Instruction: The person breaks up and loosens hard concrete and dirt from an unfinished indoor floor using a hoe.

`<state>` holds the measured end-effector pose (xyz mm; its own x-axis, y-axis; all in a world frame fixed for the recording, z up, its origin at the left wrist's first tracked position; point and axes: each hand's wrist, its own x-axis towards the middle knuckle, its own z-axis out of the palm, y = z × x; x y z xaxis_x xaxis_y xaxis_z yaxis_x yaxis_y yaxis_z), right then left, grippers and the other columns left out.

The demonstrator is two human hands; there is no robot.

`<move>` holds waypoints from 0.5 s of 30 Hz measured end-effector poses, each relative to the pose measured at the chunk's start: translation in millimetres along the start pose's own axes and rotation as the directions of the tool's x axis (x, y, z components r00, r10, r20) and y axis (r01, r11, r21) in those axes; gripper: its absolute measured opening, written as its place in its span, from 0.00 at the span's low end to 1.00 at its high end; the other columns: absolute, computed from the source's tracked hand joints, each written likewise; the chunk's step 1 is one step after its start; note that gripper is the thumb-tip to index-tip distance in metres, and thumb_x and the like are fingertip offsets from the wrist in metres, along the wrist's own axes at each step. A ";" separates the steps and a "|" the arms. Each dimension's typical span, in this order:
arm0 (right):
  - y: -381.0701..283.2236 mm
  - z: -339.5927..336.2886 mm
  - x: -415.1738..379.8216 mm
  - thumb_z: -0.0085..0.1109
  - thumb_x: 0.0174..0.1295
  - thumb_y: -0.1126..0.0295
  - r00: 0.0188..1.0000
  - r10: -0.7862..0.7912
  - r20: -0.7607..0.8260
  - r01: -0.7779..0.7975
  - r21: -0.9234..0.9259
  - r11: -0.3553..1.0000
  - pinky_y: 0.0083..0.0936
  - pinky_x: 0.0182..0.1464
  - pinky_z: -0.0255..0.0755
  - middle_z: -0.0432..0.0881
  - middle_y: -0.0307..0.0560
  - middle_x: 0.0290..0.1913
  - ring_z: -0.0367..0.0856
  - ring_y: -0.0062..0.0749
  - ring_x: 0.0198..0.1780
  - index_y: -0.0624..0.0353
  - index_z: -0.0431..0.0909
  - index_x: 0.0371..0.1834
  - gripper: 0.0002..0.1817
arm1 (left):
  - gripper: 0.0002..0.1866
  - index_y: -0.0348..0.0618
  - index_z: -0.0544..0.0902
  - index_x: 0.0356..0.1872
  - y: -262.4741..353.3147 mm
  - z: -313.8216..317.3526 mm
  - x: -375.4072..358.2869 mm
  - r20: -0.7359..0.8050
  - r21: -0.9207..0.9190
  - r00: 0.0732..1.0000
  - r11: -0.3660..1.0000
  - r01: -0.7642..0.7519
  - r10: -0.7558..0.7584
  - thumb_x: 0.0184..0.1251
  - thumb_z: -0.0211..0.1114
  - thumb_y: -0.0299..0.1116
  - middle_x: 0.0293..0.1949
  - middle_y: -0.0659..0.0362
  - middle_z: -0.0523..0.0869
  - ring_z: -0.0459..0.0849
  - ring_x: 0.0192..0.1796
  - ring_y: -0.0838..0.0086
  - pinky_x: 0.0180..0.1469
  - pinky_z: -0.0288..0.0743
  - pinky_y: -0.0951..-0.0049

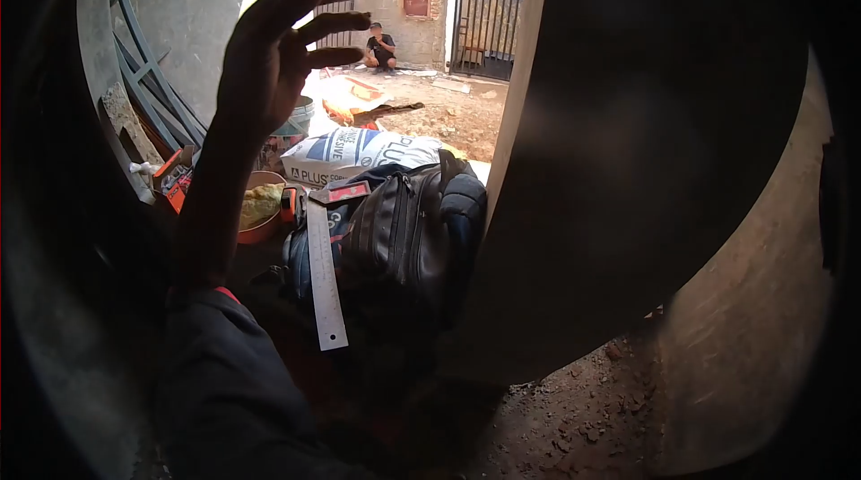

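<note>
My left hand (278, 50) is raised in the upper left of the head view, its fingers spread and slightly bent. Nothing is in it. Below it, a try square (325, 274) with a metal blade and a red handle lies across a black backpack (395, 224). An orange-and-black tape measure (288, 205) rests beside the bag, near the square's corner. My right hand does not show.
A large dark surface (646, 139) fills the right side. Behind the backpack lies an adhesive sack (359, 153). Nearby are an orange bowl (260, 231), a bucket (296, 117) and a leaning blue-grey frame (148, 72). Outside, a person (380, 48) squats by the wall.
</note>
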<state>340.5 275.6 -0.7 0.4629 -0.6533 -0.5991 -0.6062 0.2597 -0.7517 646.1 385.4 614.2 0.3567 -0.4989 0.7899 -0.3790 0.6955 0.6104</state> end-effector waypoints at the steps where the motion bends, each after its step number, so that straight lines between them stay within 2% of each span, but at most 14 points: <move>1: 14.8 -2.6 -7.8 0.55 0.55 0.62 1.000 0.030 -0.007 -0.030 0.025 0.999 0.39 0.24 0.70 0.80 0.54 0.28 0.77 0.43 0.24 0.63 0.76 0.39 0.15 | 0.14 0.42 0.71 0.49 27.2 -7.5 -17.7 0.090 0.064 0.993 0.995 -0.079 0.073 0.68 0.54 0.38 0.42 0.54 0.78 0.79 0.42 0.66 0.41 0.80 0.66; 2: 27.4 -4.9 -16.5 0.55 0.55 0.62 0.998 0.061 -0.013 -0.060 0.052 0.997 0.39 0.24 0.70 0.80 0.54 0.28 0.77 0.43 0.24 0.62 0.76 0.39 0.15 | 0.10 0.42 0.73 0.41 49.8 -16.3 -35.6 0.205 0.071 0.970 0.986 -0.150 0.133 0.67 0.55 0.38 0.37 0.55 0.79 0.82 0.39 0.66 0.38 0.80 0.70; 3: 43.4 -6.2 -26.3 0.55 0.55 0.62 0.995 0.095 -0.017 -0.093 0.083 0.992 0.39 0.24 0.70 0.80 0.54 0.28 0.77 0.43 0.24 0.62 0.76 0.39 0.15 | 0.07 0.43 0.73 0.40 67.5 -22.9 -53.6 0.379 0.011 0.908 0.981 -0.196 0.177 0.68 0.54 0.35 0.35 0.57 0.79 0.82 0.37 0.68 0.36 0.81 0.72; 4: 58.0 -7.7 -36.9 0.55 0.55 0.62 0.992 0.123 -0.022 -0.120 0.119 0.986 0.39 0.24 0.70 0.80 0.54 0.28 0.77 0.43 0.24 0.62 0.76 0.39 0.15 | 0.06 0.42 0.74 0.39 80.4 -8.7 -80.3 0.444 -0.017 0.880 0.983 -0.183 0.171 0.65 0.58 0.31 0.29 0.57 0.80 0.83 0.34 0.68 0.35 0.81 0.70; 5: 74.7 -9.4 -47.8 0.55 0.55 0.62 0.988 0.152 -0.028 -0.146 0.157 0.977 0.39 0.24 0.70 0.80 0.55 0.28 0.77 0.43 0.24 0.62 0.76 0.39 0.15 | 0.08 0.37 0.77 0.37 82.3 -15.8 -92.8 0.656 -0.141 0.741 0.988 -0.070 0.145 0.57 0.66 0.24 0.25 0.55 0.82 0.84 0.29 0.66 0.33 0.82 0.69; 6: 91.7 -10.3 -60.2 0.55 0.55 0.62 0.983 0.180 -0.034 -0.170 0.197 0.966 0.39 0.24 0.70 0.80 0.55 0.28 0.77 0.43 0.24 0.62 0.76 0.39 0.15 | 0.06 0.31 0.81 0.30 80.5 -5.3 -106.1 0.799 -0.166 0.598 0.981 0.105 0.071 0.51 0.69 0.20 0.23 0.49 0.83 0.83 0.23 0.63 0.30 0.81 0.69; 7: 108.2 -11.9 -72.4 0.55 0.55 0.62 0.977 0.207 -0.042 -0.191 0.239 0.952 0.39 0.24 0.70 0.80 0.55 0.28 0.78 0.44 0.24 0.62 0.76 0.39 0.15 | 0.04 0.27 0.81 0.24 75.1 10.0 -146.3 0.764 -0.102 0.642 0.971 0.217 -0.064 0.48 0.69 0.17 0.24 0.44 0.83 0.82 0.22 0.61 0.26 0.78 0.70; 8: 124.6 -12.2 -85.0 0.55 0.55 0.62 0.971 0.232 -0.052 -0.209 0.284 0.936 0.40 0.24 0.70 0.80 0.55 0.28 0.78 0.44 0.24 0.62 0.76 0.39 0.15 | 0.05 0.28 0.80 0.20 61.6 24.3 -172.9 0.813 -0.012 0.530 0.904 0.428 -0.240 0.48 0.69 0.16 0.21 0.46 0.82 0.81 0.21 0.61 0.23 0.74 0.70; 9: 139.0 -12.0 -97.2 0.56 0.55 0.62 0.964 0.260 -0.062 -0.226 0.333 0.915 0.40 0.24 0.70 0.80 0.55 0.28 0.78 0.44 0.24 0.62 0.76 0.38 0.15 | 0.07 0.29 0.79 0.19 52.8 44.5 -202.3 0.754 0.096 0.438 0.741 0.664 -0.489 0.51 0.69 0.20 0.18 0.50 0.80 0.79 0.19 0.63 0.21 0.69 0.71; 10: 154.5 -7.5 -110.6 0.56 0.55 0.62 0.956 0.286 -0.068 -0.240 0.382 0.893 0.40 0.25 0.70 0.80 0.55 0.28 0.78 0.44 0.24 0.62 0.76 0.38 0.14 | 0.12 0.32 0.78 0.16 30.0 61.1 -237.3 0.702 0.070 0.412 0.632 0.771 -0.581 0.53 0.69 0.26 0.16 0.54 0.78 0.77 0.18 0.71 0.21 0.65 0.74; 11: 163.0 -2.5 -124.3 0.56 0.55 0.63 0.943 0.325 -0.072 -0.262 0.443 0.857 0.40 0.25 0.70 0.80 0.55 0.28 0.78 0.44 0.25 0.62 0.76 0.38 0.14 | 0.16 0.35 0.74 0.13 -0.3 59.1 -277.9 0.722 0.158 0.148 0.369 0.916 -0.676 0.54 0.69 0.31 0.14 0.60 0.76 0.72 0.18 0.79 0.22 0.61 0.76; 13: 179.1 8.9 -147.6 0.56 0.55 0.63 0.914 0.398 -0.076 -0.295 0.549 0.782 0.40 0.25 0.70 0.80 0.55 0.28 0.78 0.44 0.25 0.62 0.76 0.38 0.14 | 0.20 0.41 0.68 0.11 -44.9 82.2 -346.4 0.663 0.386 -0.080 0.248 0.889 -0.744 0.55 0.68 0.32 0.12 0.67 0.70 0.65 0.19 0.85 0.23 0.58 0.78; 14: 184.6 12.8 -156.3 0.56 0.55 0.63 0.894 0.442 -0.073 -0.316 0.596 0.738 0.40 0.25 0.70 0.80 0.55 0.28 0.78 0.44 0.25 0.62 0.76 0.38 0.14 | 0.20 0.42 0.68 0.11 -63.0 91.0 -375.3 0.535 0.633 -0.277 0.161 0.757 -0.798 0.56 0.68 0.33 0.12 0.68 0.69 0.64 0.19 0.86 0.23 0.57 0.78; 15: 189.8 14.6 -163.0 0.56 0.55 0.63 0.872 0.484 -0.072 -0.332 0.639 0.694 0.40 0.25 0.70 0.80 0.55 0.28 0.78 0.45 0.25 0.62 0.76 0.38 0.14 | 0.19 0.43 0.69 0.12 -74.9 104.3 -397.2 0.508 0.690 -0.362 0.119 0.714 -0.782 0.57 0.66 0.35 0.13 0.67 0.70 0.65 0.19 0.86 0.24 0.58 0.79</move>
<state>159.4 441.7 -49.8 0.0645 -0.4953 -0.8663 -0.1609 0.8516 -0.4988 443.8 477.5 261.0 -0.2669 -0.6260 -0.7327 -0.3800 -0.6304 0.6769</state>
